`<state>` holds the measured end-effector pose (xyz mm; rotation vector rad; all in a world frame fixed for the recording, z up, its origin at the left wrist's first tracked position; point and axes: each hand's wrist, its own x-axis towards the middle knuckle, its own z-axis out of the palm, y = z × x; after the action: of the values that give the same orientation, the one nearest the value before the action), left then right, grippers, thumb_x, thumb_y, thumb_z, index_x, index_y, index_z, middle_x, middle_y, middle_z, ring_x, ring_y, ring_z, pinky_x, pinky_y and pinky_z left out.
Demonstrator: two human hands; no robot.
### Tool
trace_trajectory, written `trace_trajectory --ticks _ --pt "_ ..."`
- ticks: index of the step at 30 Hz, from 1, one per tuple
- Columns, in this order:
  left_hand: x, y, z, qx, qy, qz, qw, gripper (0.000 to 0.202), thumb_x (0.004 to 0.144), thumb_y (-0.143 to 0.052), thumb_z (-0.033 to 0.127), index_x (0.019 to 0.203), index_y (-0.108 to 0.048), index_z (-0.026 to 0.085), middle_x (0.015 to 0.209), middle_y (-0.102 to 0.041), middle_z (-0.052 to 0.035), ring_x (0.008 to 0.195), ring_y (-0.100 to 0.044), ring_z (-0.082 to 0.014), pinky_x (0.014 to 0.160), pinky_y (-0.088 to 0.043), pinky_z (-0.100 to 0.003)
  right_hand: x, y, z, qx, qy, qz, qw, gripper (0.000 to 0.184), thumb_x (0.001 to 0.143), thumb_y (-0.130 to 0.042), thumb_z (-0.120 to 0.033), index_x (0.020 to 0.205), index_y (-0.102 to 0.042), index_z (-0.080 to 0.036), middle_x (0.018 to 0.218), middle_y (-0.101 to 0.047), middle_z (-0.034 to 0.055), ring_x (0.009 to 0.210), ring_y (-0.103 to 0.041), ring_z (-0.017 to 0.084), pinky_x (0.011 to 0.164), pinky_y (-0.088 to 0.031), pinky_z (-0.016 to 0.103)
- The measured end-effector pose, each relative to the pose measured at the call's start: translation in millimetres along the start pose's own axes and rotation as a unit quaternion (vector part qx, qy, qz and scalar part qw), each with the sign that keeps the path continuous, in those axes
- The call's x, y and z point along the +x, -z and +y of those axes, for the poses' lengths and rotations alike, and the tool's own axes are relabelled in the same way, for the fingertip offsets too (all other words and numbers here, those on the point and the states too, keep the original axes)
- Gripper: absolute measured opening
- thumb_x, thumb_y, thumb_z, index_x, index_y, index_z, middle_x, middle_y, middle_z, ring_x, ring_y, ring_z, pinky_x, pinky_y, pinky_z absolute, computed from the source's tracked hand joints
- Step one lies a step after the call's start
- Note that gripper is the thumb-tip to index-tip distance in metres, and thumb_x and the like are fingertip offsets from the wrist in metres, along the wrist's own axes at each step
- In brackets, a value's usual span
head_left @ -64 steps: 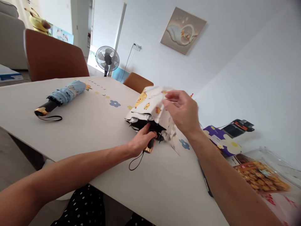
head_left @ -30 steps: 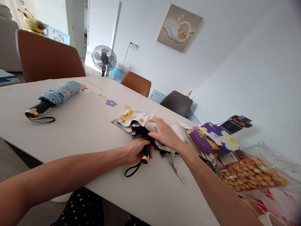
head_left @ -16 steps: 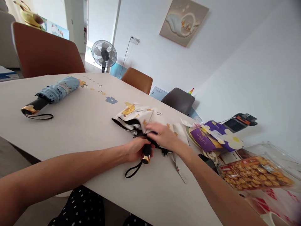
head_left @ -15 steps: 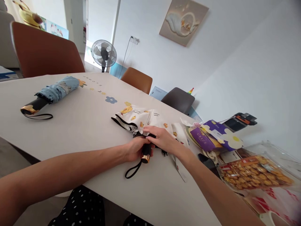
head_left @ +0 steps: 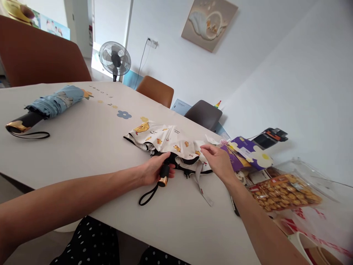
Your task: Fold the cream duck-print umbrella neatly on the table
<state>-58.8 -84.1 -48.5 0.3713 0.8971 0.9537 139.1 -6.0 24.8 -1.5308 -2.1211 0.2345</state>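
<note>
Change: the right hand [head_left: 219,162] has moved off the folds just beside the left hand [head_left: 153,171] and out to the far end of the canopy [head_left: 162,138]; the two hands, close together half a second ago, are now apart with the cloth stretched between them
Unchanged: the left hand has kept its hold on the handle [head_left: 164,173]; the white umbrella [head_left: 176,145] has stayed on the worktop [head_left: 91,147]
Left fingers [head_left: 168,170]: closed round the black handle just above its gold ring, thumb laid over the top; the wrist loop [head_left: 147,195] trails from below them toward the person
Right fingers [head_left: 207,149]: pinched together on the canopy's edge, at the side farthest from the left fingers
White umbrella: collapsed, lying on its side between the two sets of fingers; yellow-printed cloth uppermost, black lining showing beneath
Closing strap [head_left: 203,189]: hanging loose onto the worktop, below the right fingers and not held
Meaning for the work in hand: judged from this frame, the folds are drawn out lengthwise but still slack and uneven; nothing is wrapped or fastened yet
Blue umbrella [head_left: 52,105]: rolled, well away to the left of the left fingers, untouched
Purple box [head_left: 248,152]: just beyond the right fingers
Snack bag [head_left: 284,191]: further right, near the right forearm
</note>
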Motion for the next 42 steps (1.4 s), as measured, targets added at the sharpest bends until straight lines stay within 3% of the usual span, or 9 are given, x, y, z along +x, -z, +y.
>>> trace_trajectory --ticks 5,11,15,19,24,32,35,37,42 --pt "-4 -3.5 1 -0.031 -0.010 0.017 0.999 0.011 0.080 -0.052 0.022 0.086 -0.051 0.012 0.082 -0.063 -0.0074 0.059 -0.060 -0.0141 0.061 -0.051 -0.028 -2 7 15 -0.033 -0.041 -0.087 0.995 0.035 0.075 -0.052 -0.037 0.101 -0.063 -0.018 0.099 -0.066 0.0085 0.092 -0.061 0.023 0.078 -0.045 0.034" --pt "-3 -2.6 2 -0.039 -0.009 0.009 0.999 0.008 0.080 -0.048 0.016 0.085 -0.052 0.011 0.079 -0.063 -0.0073 0.059 -0.059 -0.0136 0.060 -0.052 -0.026 -13 -15 5 -0.120 0.127 -0.112 0.978 0.044 0.076 -0.053 -0.031 0.120 -0.053 -0.025 0.125 -0.053 0.0058 0.107 -0.054 0.024 0.086 -0.042 0.037" --pt "-2 -0.9 1 -0.036 -0.007 0.009 0.999 0.006 0.080 -0.048 0.017 0.084 -0.051 0.012 0.079 -0.063 -0.0077 0.061 -0.060 -0.0143 0.062 -0.052 -0.027 -2 -19 -2 -0.155 0.106 -0.021 0.982 0.030 0.083 -0.040 -0.025 0.098 -0.066 -0.023 0.104 -0.065 0.0057 0.090 -0.061 0.024 0.076 -0.045 0.038" --pt "1 0.7 -1 -0.030 -0.014 0.002 0.999 0.007 0.080 -0.049 0.017 0.087 -0.049 0.014 0.083 -0.063 -0.0075 0.060 -0.060 -0.0146 0.061 -0.052 -0.028 18 -5 -22 -0.024 0.098 0.134 0.986 0.027 0.083 -0.040 -0.025 0.094 -0.065 -0.021 0.081 -0.067 0.0039 0.073 -0.064 0.020 0.069 -0.048 0.034" --pt "3 2.2 -4 -0.024 -0.026 -0.008 0.999 0.010 0.080 -0.049 0.016 0.090 -0.047 0.015 0.083 -0.062 -0.0074 0.059 -0.060 -0.0144 0.060 -0.051 -0.029 43 -6 -77 0.198 0.126 0.141 0.962 0.026 0.085 -0.037 -0.027 0.093 -0.061 -0.019 0.082 -0.063 0.0034 0.064 -0.063 0.016 0.056 -0.052 0.029" --pt "-2 -1.1 0 -0.009 -0.033 -0.009 0.999 0.007 0.078 -0.049 0.014 0.084 -0.051 0.013 0.077 -0.061 -0.0064 0.056 -0.059 -0.0130 0.057 -0.050 -0.027 53 -24 -137 0.254 0.284 -0.031 0.924 0.039 0.082 -0.050 -0.026 0.120 -0.046 -0.026 0.125 -0.048 0.0019 0.117 -0.047 0.021 0.095 -0.041 0.042" --pt "-1 -1.6 -1 0.001 -0.044 -0.030 0.999 0.008 0.071 -0.052 0.009 0.078 -0.053 0.012 0.070 -0.058 -0.0045 0.053 -0.057 -0.0117 0.056 -0.049 -0.025 43 -22 -124 0.175 0.233 -0.023 0.956 0.034 0.081 -0.050 -0.028 0.114 -0.051 -0.022 0.119 -0.054 0.0055 0.105 -0.055 0.021 0.087 -0.044 0.039" --pt "1 -0.9 -2 0.001 -0.052 -0.041 0.998 0.008 0.069 -0.053 0.008 0.076 -0.054 0.012 0.069 -0.058 -0.0046 0.054 -0.056 -0.0115 0.056 -0.049 -0.024 35 -23 -108 0.080 0.165 -0.078 0.980 0.029 0.079 -0.051 -0.033 0.102 -0.058 -0.018 0.103 -0.062 0.0076 0.092 -0.060 0.022 0.080 -0.046 0.038" --pt "-1 0.4 -4 0.015 -0.064 -0.033 0.997 0.010 0.069 -0.054 0.009 0.079 -0.053 0.012 0.065 -0.058 -0.0055 0.054 -0.057 -0.0135 0.053 -0.047 -0.025 15 -31 -74 -0.051 0.079 -0.197 0.976 0.033 0.076 -0.050 -0.049 0.087 -0.061 -0.020 0.086 -0.066 0.0056 0.077 -0.060 0.020 0.061 -0.043 0.029"
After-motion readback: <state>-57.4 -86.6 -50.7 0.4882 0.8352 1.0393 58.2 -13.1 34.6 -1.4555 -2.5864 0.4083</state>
